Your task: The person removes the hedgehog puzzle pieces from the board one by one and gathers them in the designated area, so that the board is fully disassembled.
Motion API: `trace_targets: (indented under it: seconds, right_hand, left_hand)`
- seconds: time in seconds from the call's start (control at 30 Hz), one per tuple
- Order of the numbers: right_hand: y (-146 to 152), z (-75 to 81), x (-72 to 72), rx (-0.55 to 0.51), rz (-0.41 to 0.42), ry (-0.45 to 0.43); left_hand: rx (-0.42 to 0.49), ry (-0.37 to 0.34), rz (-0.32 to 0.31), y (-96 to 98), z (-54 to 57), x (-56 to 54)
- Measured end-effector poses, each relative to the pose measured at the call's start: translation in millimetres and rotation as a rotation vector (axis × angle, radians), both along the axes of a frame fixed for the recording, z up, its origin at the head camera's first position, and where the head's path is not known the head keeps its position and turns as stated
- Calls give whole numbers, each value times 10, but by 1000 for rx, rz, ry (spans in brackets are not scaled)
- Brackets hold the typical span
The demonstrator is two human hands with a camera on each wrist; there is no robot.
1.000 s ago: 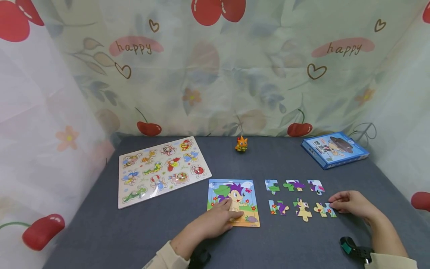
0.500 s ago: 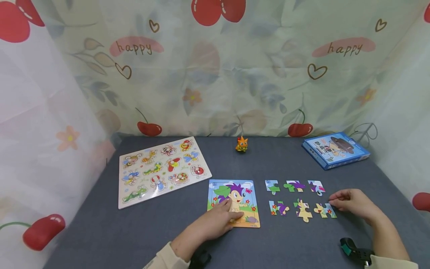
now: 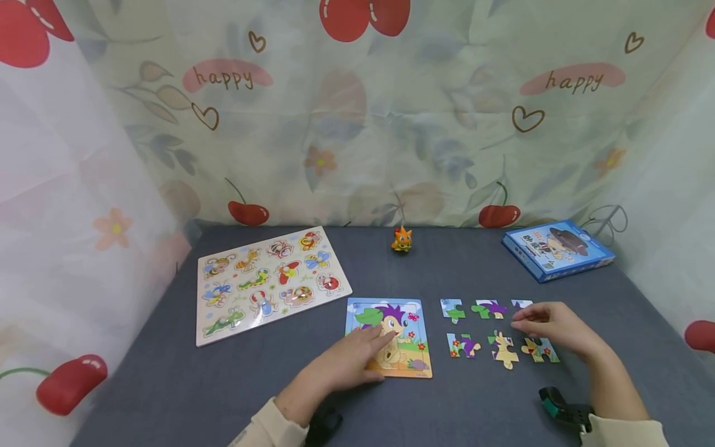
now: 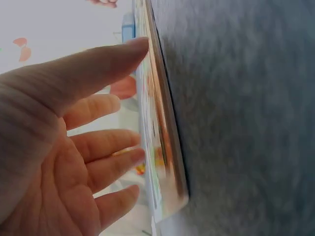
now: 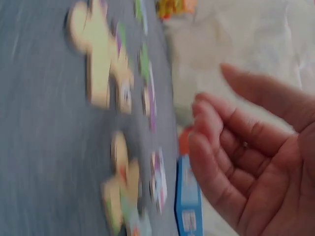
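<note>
A square hedgehog puzzle board lies on the table. My left hand is over its left side, fingers extended and slightly spread; in the left wrist view the thumb tip is right at the board's edge. Jigsaw pieces sit in two rows to its right. My right hand hovers over the right end of these rows with nothing in its loosely bent fingers. It partly covers the upper right piece and is just above the lower right piece. The yellow body piece lies left of it.
An insect peg puzzle board lies at the left. At the back stands a small orange toy figure. A blue box is at the back right, and patterned curtains surround the dark tabletop.
My right hand has moved left and away from me, off the lower right piece and toward the upper right one. My left hand has loosened, its fingers lifting from the board's picture.
</note>
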State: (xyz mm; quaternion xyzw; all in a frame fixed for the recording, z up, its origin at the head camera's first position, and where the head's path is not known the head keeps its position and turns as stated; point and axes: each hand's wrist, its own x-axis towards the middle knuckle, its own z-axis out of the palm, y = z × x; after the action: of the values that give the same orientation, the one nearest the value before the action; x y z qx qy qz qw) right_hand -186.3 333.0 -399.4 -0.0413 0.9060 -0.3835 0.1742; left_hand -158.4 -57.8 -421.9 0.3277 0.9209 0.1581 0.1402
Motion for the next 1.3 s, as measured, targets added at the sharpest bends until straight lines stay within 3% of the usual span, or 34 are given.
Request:
trace_targets:
  seconds: [0.3, 0.6, 1.03, 1.3]
  right_hand:
    - [-452, 79, -122, -186, 151, 16]
    - [-927, 68, -228, -283, 268, -10]
    - [-1677, -44, -419, -353, 368, -71]
    - [-2019, -110, -440, -393, 428, -73]
  left_hand:
    - [61, -96, 70, -144, -30, -114]
    - [156, -161, 127, -308, -31, -215]
    - [167, -254, 134, -478, -16, -288]
    - [155, -269, 120, -519, -38, -289]
